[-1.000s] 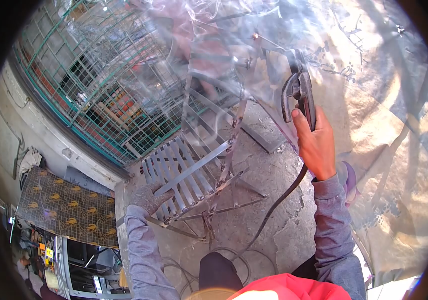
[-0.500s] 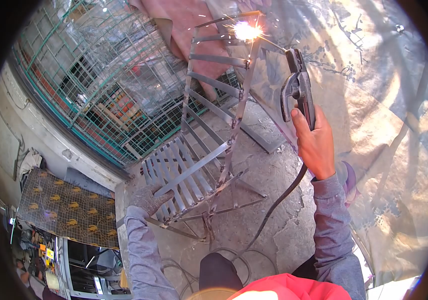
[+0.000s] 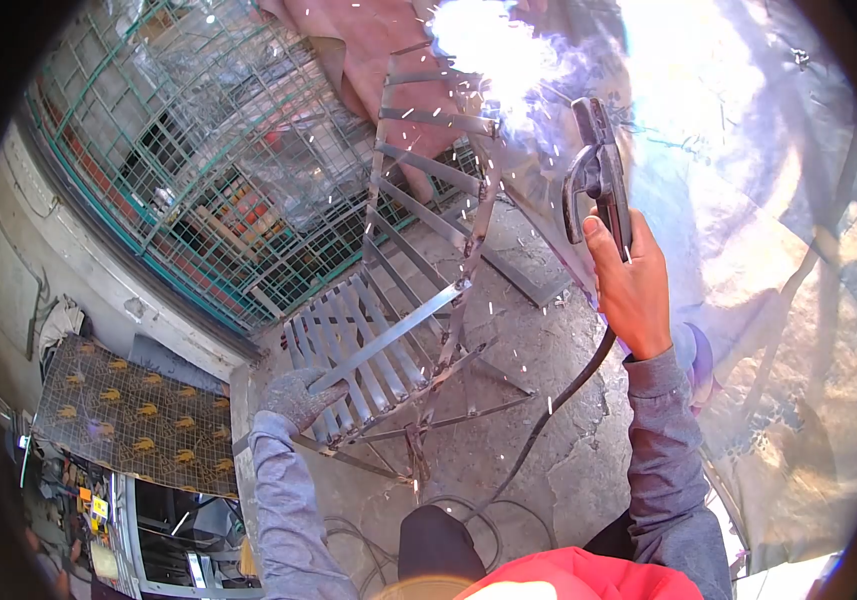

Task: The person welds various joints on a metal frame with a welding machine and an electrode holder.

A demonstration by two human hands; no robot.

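Observation:
My right hand (image 3: 631, 285), bare, is wrapped round the handle of a dark welding electrode holder (image 3: 598, 175). A thin rod runs from its top to a large white-violet arc (image 3: 498, 50) with flying sparks, which hides the top right corner of a metal chair frame (image 3: 423, 157). The frame has a tall slatted back and a slatted seat (image 3: 363, 340). My left hand (image 3: 298, 398), in a grey glove, is closed on the end of a flat metal bar (image 3: 388, 338) that slants across the seat to the right side of the back.
A green wire cage (image 3: 248, 250) holding plastic-wrapped goods stands at the upper left. A patterned board (image 3: 138, 415) lies at the lower left. A black cable (image 3: 558, 405) trails over the concrete floor. Patterned cloth (image 3: 778, 300) covers the right side.
The arc has grown much larger and brighter, with smoke and more scattered sparks, and now covers the frame's top corner. Both hands are in nearly the same place.

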